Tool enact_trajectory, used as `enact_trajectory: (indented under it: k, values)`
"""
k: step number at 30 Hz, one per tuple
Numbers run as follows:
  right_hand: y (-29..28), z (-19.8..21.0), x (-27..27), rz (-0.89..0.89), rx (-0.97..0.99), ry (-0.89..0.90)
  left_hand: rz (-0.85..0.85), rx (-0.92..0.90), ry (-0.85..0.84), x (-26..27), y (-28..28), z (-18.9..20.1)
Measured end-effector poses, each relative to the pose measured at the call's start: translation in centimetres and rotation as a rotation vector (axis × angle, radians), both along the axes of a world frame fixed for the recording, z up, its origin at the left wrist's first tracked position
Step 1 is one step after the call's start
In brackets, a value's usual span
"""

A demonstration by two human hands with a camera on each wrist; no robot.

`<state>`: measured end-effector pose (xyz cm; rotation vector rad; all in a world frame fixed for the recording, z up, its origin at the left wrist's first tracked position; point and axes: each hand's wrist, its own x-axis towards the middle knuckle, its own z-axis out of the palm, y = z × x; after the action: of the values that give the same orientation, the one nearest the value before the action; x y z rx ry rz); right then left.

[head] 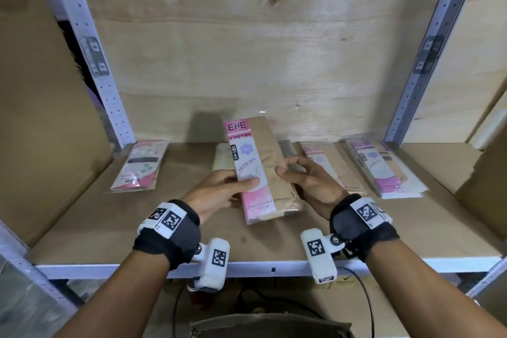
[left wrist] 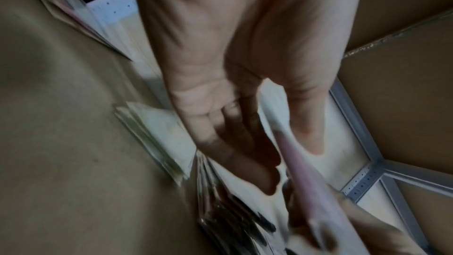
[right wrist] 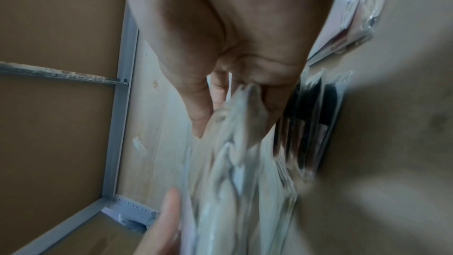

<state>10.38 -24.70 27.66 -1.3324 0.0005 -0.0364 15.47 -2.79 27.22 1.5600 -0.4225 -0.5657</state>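
Note:
A clear packet of beige stockings with a pink and white label strip (head: 260,170) is held up above the shelf, label facing me. My left hand (head: 219,189) pinches its left edge, thumb on the front and fingers behind. My right hand (head: 304,181) pinches the right edge the same way. In the left wrist view the packet (left wrist: 301,166) shows edge-on between thumb and fingers (left wrist: 235,154). In the right wrist view the packet (right wrist: 235,154) is blurred, my thumb (right wrist: 198,115) lying against it.
The brown shelf board (head: 137,228) carries other flat packets: a pink and white one at the left (head: 141,164), a pale one (head: 223,162) behind my hands, and several at the right (head: 381,170). Grey perforated uprights (head: 101,74) (head: 417,74) frame the bay. Cardboard walls stand on both sides.

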Motion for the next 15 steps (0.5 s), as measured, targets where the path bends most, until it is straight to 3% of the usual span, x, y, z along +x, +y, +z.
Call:
enact_trajectory:
  k: [4,10,13,15]
  values:
    - [0.1,-0.4,0.1,0.006,-0.072,0.038,0.087,-0.083,-0.05,0.3,-0.3,-0.3]
    - [-0.4,0.0,-0.7,0.2,-0.089,0.13,0.261,-0.157,-0.018,2.0,0.8,-0.6]
    - [-0.3,-0.2,-0.8,0.242,-0.175,0.091,0.263,-0.202,0.026,2.3,1.3,-0.9]
    - [0.1,-0.4,-0.8,0.177,-0.228,0.064,0.227,-0.189,0.051,2.3,1.4,-1.1]
